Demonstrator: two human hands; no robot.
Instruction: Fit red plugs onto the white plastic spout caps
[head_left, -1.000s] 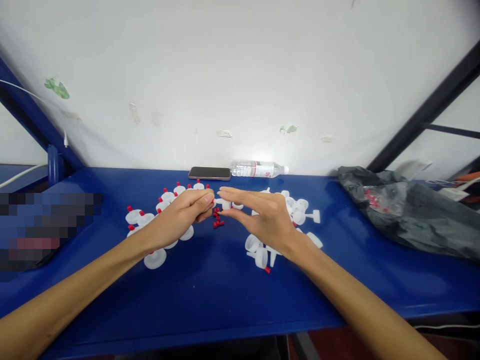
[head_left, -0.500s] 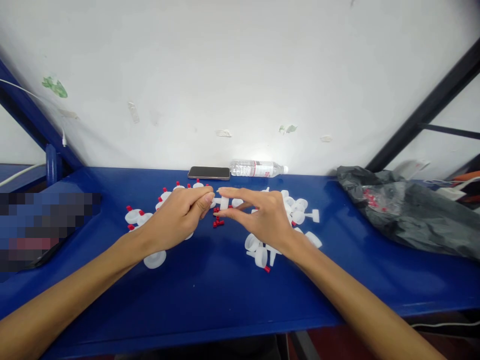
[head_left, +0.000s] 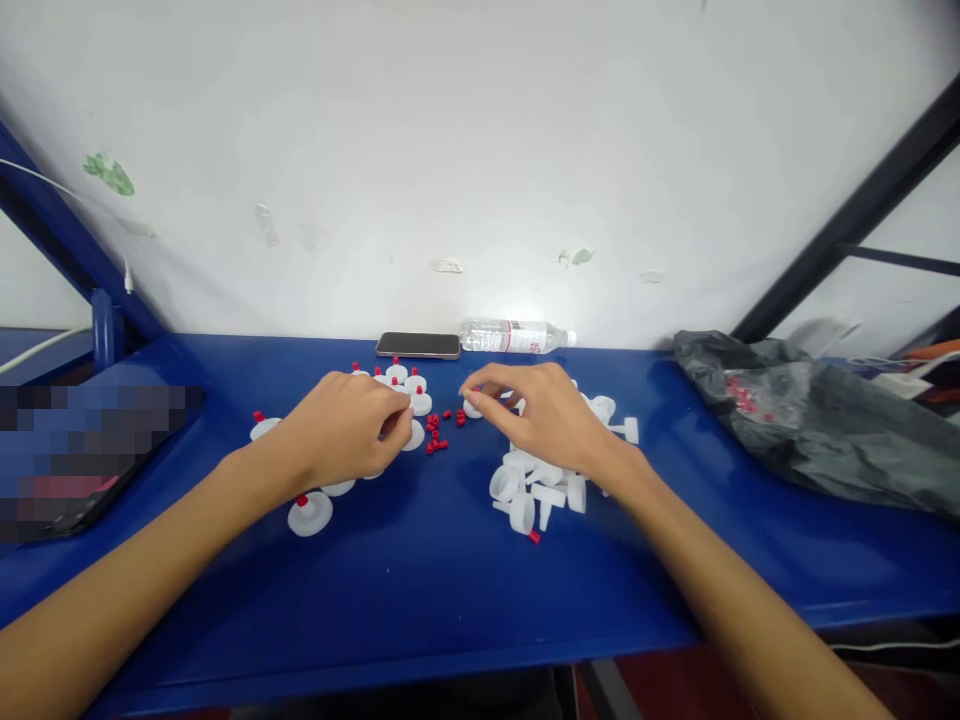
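Observation:
My left hand (head_left: 349,425) is closed, knuckles up, over the left group of white nozzle caps (head_left: 310,514), which have red tips. Its fingertips are curled beside a white disc-shaped cap (head_left: 412,437); what they hold, if anything, is hidden. My right hand (head_left: 544,410) has thumb and index finger brought together near a white cap (head_left: 471,409); anything between them is too small to make out. Between the hands lie several loose red tips (head_left: 435,434). Beneath and in front of my right hand is a heap of white nozzle caps (head_left: 523,512).
A phone (head_left: 418,346) and a clear plastic bottle (head_left: 517,337) lie along the wall. A dark plastic bag (head_left: 832,430), with red pieces in a clear bag on it, lies at the right. Metal frame bars (head_left: 840,240) slant up at both sides of the blue table (head_left: 420,600).
My hands have moved apart. The white nozzle cap held between them no longer shows there. My left hand went slightly left and down, my right hand slightly right.

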